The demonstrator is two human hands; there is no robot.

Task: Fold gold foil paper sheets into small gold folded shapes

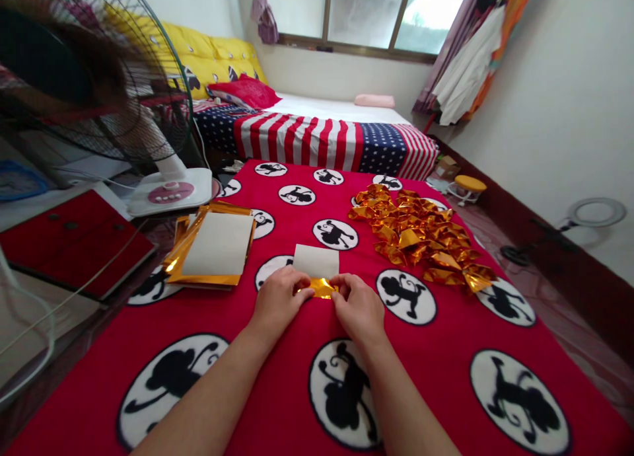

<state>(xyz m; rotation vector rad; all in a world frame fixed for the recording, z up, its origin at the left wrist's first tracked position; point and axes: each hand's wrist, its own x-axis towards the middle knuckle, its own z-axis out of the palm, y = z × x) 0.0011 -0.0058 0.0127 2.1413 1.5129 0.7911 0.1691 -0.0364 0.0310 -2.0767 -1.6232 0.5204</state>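
Fingers (303, 297) of left hand (281, 294) and right hand (360, 308) pinch one gold-and-grey sheet (317, 260); one stack (218, 243) lies left, one foil heap (421, 234) right.

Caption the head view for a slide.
Left hand and right hand hold gold and pale paper on red patterned cloth.

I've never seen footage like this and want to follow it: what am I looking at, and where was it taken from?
There is no machine here, just a person's two bare hands. The single picture comes from a camera worn on the head, looking forward and down. A red cloth with monkey figures covers the surface. On it lie a stack of gold-edged sheets at left and a pile of crinkled gold pieces at right. Between them, the left hand and right hand hold a small sheet by its gold near edge.
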